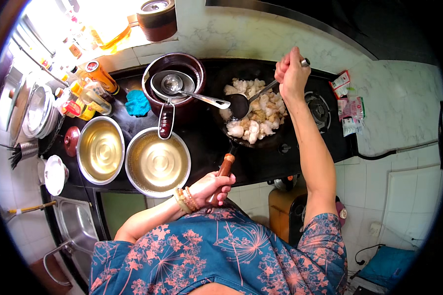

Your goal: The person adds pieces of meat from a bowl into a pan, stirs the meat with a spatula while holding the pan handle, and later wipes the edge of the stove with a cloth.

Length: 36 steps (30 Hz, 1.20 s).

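My left hand (217, 186) grips the brown wooden handle (226, 166) of a dark wok (221, 123) on the stove. Pale, lumpy chunks of food (267, 107) lie in the wok, a few with light-brown patches. Above its right side, my right hand (292, 72) is closed around the handle end of a metal ladle (267, 89). The ladle's dark round bowl (238, 106) rests among the chunks on the wok's left side. What the chunks are made of, I cannot tell.
A dark glazed pot (147, 79) holds a strainer (189, 84) and a slotted spoon (206, 99) whose handle juts towards the wok. Two metal basins (100, 179) (158, 191) stand nearer me. Bottles (96, 99), a teal cloth (137, 103), a second burner (318, 110) and food packets (350, 107) flank these.
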Available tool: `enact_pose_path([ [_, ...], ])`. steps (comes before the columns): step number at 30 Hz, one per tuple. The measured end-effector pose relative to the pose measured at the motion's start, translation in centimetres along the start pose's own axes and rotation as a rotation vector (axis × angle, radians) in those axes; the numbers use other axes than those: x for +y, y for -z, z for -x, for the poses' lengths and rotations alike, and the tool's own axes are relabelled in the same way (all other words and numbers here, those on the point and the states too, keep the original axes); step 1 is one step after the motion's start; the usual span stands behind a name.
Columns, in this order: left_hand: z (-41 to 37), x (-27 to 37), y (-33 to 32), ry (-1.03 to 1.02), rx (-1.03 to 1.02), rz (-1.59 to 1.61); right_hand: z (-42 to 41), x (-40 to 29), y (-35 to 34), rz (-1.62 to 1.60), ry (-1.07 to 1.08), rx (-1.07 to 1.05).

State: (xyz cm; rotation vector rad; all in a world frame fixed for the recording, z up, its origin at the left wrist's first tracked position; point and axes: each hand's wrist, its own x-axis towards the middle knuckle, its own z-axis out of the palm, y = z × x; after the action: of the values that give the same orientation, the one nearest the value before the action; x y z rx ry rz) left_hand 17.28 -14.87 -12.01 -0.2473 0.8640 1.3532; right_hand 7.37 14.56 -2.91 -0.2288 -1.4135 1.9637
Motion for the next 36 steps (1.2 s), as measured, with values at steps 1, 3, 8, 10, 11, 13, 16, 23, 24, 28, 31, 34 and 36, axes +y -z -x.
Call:
enact_pose_path([
  [1,-0.1,0.0,-0.1,-0.001,0.006,-0.005,-0.5,0.0,0.0,0.013,-0.018,0.039],
  [3,-0.1,0.0,-0.1,0.005,0.015,-0.023,-0.5,0.3,0.0,0.008,-0.014,0.064],
  [8,-0.3,0.1,0.1,0.005,0.012,-0.049,1.9,0.6,0.8,-0.009,0.122,0.057],
  [10,-0.3,0.2,0.2,0.022,0.015,-0.046,1.9,0.5,0.6,-0.012,0.064,0.086],
  [11,-0.3,0.2,0.3,0.01,0.012,-0.057,1.6,0.3,0.4,-0.015,0.031,0.149],
  [13,-0.3,0.1,0.3,0.009,0.013,-0.057,0.5,0.3,-0.5,-0.003,0.046,0.089],
  [16,-0.2,0.1,0.2,0.023,0.025,-0.072,-0.2,0.1,-0.9,-0.023,0.098,0.019],
  [23,-0.2,0.2,0.1,0.039,0.032,-0.068,0.7,0.5,1.8,-0.108,0.106,0.132],
  [24,-0.2,0.2,0.0,0.049,0.041,-0.068,0.7,0.4,1.9,-0.11,0.112,0.127],
  [28,-0.1,0.1,-0.1,0.002,0.018,-0.115,1.1,-0.2,1.6,-0.076,-0.047,0.122],
  [31,-0.1,0.1,-0.2,0.049,0.048,-0.087,0.3,-0.2,0.9,-0.062,0.035,0.08],
  [34,0.0,-0.1,-0.2,0.043,0.053,-0.088,-0.8,0.6,0.8,-0.1,-0.006,0.084],
  [36,0.0,-0.1,-0.1,0.036,0.042,-0.081,-1.3,1.3,1.1,-0.12,-0.066,-0.064],
])
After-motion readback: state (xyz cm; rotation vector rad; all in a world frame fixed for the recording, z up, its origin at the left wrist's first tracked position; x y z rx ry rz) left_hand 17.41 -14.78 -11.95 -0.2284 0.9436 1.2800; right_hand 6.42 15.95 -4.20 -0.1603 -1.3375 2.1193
